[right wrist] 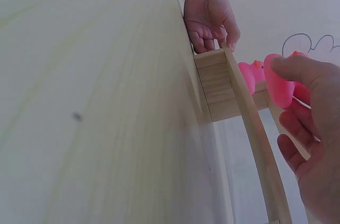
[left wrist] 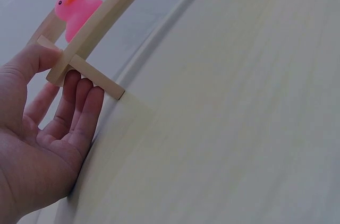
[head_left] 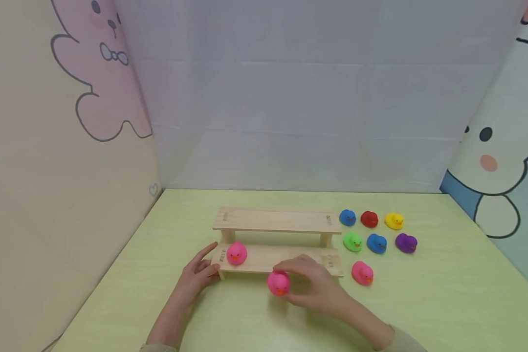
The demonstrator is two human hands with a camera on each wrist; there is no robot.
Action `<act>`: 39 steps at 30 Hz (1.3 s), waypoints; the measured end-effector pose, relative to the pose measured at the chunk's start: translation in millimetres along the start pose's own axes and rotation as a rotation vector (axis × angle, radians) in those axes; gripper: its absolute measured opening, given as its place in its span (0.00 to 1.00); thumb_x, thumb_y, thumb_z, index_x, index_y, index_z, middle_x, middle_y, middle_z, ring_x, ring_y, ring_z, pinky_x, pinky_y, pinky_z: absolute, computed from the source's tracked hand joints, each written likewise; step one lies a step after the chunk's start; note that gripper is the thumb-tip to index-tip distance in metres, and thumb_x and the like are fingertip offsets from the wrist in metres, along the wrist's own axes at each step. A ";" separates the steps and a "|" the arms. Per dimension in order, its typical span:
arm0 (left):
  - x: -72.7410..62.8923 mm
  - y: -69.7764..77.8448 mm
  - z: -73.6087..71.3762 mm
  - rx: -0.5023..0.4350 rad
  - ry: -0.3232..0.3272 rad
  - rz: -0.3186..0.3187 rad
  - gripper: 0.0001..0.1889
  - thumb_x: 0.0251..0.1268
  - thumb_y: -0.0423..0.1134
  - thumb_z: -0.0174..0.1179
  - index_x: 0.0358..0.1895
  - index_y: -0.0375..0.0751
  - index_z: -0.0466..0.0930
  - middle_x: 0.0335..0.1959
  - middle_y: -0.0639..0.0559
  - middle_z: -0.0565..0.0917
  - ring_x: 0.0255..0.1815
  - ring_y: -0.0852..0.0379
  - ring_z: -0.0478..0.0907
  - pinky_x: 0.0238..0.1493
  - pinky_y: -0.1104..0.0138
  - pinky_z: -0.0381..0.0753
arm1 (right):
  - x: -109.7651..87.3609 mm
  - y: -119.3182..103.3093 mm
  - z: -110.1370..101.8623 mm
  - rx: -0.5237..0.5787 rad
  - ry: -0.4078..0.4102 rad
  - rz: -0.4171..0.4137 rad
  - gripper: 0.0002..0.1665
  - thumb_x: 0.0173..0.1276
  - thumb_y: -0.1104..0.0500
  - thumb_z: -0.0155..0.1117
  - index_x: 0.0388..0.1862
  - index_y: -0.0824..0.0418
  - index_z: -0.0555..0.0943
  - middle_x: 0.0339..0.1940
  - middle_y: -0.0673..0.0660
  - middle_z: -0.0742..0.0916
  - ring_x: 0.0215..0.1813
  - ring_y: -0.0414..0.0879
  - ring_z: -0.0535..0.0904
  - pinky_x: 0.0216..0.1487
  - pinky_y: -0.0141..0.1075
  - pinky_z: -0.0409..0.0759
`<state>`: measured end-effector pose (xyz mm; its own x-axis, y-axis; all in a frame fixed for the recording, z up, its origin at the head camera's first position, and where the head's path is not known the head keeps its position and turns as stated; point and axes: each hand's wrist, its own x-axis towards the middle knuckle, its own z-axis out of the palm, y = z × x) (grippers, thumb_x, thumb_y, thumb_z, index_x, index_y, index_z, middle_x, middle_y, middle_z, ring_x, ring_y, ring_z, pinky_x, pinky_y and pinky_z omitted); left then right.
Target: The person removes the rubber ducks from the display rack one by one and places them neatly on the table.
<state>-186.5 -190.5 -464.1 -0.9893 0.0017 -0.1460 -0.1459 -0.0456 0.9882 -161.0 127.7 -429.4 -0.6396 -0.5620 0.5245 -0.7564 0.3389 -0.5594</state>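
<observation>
My right hand (head_left: 314, 286) pinches a pink rubber duck (head_left: 278, 283) between thumb and fingers, just in front of the lower step of a two-step wooden shelf (head_left: 277, 220). On that step's left end sits another pink rubber duck (head_left: 236, 253), upright and facing forward. My left hand (head_left: 196, 276) grips the left end of the lower step. In the left wrist view, the left thumb lies on the board's upper side while curled fingers (left wrist: 87, 102) reach beneath it. The right wrist view shows the held duck (right wrist: 278, 80) overlapping the seated one.
Right of the shelf, a third pink duck (head_left: 363, 273) lies on the table (head_left: 440, 303). Behind it are a green duck (head_left: 353, 241), blue ducks (head_left: 376, 243), a purple duck (head_left: 406, 243), a red duck (head_left: 369, 219) and a yellow duck (head_left: 394, 221). A pale curtain (head_left: 299, 98) hangs behind.
</observation>
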 end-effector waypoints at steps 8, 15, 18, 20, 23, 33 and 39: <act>-0.5 -0.6 0.0 0.000 0.002 0.005 0.30 0.66 0.27 0.60 0.70 0.51 0.68 0.43 0.39 0.81 0.44 0.48 0.80 0.44 0.63 0.81 | -17.4 -2.0 -26.2 -0.029 0.019 0.077 0.32 0.53 0.59 0.80 0.58 0.50 0.81 0.54 0.41 0.82 0.54 0.40 0.75 0.53 0.37 0.76; -0.7 -1.5 -0.5 -0.007 0.001 0.012 0.31 0.65 0.26 0.59 0.71 0.50 0.68 0.42 0.39 0.80 0.44 0.47 0.80 0.44 0.63 0.81 | -30.6 3.4 -48.3 -0.028 0.082 0.079 0.34 0.51 0.63 0.80 0.59 0.51 0.80 0.56 0.45 0.82 0.56 0.43 0.74 0.52 0.35 0.77; -0.9 -1.5 -0.7 -0.008 -0.001 0.011 0.31 0.65 0.26 0.59 0.71 0.50 0.68 0.42 0.39 0.80 0.44 0.47 0.80 0.44 0.63 0.81 | -35.5 6.8 -57.9 -0.060 0.110 0.078 0.35 0.50 0.63 0.81 0.59 0.52 0.80 0.55 0.47 0.83 0.56 0.44 0.75 0.53 0.34 0.76; -1.0 -1.4 -1.0 -0.009 -0.002 0.009 0.31 0.65 0.26 0.59 0.71 0.50 0.68 0.42 0.39 0.80 0.44 0.47 0.80 0.44 0.62 0.81 | -38.6 8.9 -64.2 -0.100 0.130 0.087 0.37 0.48 0.64 0.82 0.59 0.53 0.80 0.55 0.47 0.83 0.55 0.44 0.75 0.53 0.31 0.76; -1.0 -1.0 -0.9 -0.008 -0.005 0.007 0.31 0.65 0.26 0.60 0.70 0.50 0.68 0.43 0.39 0.80 0.44 0.47 0.80 0.44 0.63 0.81 | -43.9 11.9 -74.4 -0.146 0.150 0.125 0.38 0.47 0.66 0.82 0.59 0.53 0.80 0.54 0.46 0.83 0.54 0.42 0.75 0.52 0.28 0.75; -1.2 -0.7 -0.9 0.000 -0.005 0.004 0.31 0.65 0.27 0.60 0.70 0.51 0.68 0.43 0.39 0.80 0.44 0.47 0.80 0.44 0.63 0.81 | -63.3 22.7 -108.6 -0.199 0.233 0.194 0.39 0.47 0.69 0.81 0.60 0.55 0.79 0.54 0.49 0.83 0.53 0.38 0.74 0.47 0.23 0.74; -0.9 -0.2 -0.7 0.008 -0.002 0.001 0.31 0.65 0.27 0.60 0.70 0.51 0.68 0.43 0.39 0.80 0.44 0.48 0.80 0.45 0.63 0.81 | -77.1 35.8 -125.9 -0.276 0.266 0.240 0.41 0.45 0.71 0.81 0.61 0.55 0.78 0.54 0.48 0.83 0.50 0.34 0.74 0.46 0.21 0.73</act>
<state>-185.5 -191.2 -464.2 -0.9894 0.0038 -0.1450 -0.1450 -0.0379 0.9887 -156.0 278.1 -409.0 -0.7869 -0.2421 0.5676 -0.5677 0.6444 -0.5122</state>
